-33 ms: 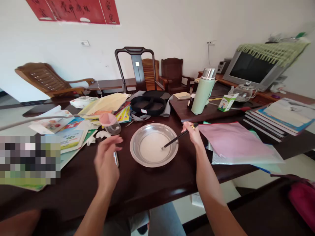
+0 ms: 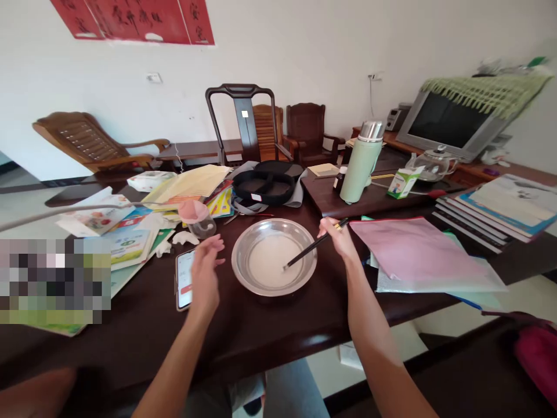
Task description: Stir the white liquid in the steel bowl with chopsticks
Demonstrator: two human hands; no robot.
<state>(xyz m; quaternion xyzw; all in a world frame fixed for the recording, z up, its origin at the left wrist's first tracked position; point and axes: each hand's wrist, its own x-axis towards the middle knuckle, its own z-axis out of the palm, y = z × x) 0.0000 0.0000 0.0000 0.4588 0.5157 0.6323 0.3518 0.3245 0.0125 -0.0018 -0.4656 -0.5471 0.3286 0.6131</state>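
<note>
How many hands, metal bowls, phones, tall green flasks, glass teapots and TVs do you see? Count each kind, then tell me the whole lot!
Hands: 2, the left hand and the right hand, which holds a black stick
Metal bowl: 1
Phone: 1
Tall green flask: 1
Glass teapot: 1
TV: 1
Total: 7

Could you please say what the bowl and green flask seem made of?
The bowl: probably polished metal, given its silvery, reflective rim. The green flask: a matte body, perhaps coated metal or plastic, under a shiny, silvery, apparently metal cap.
</note>
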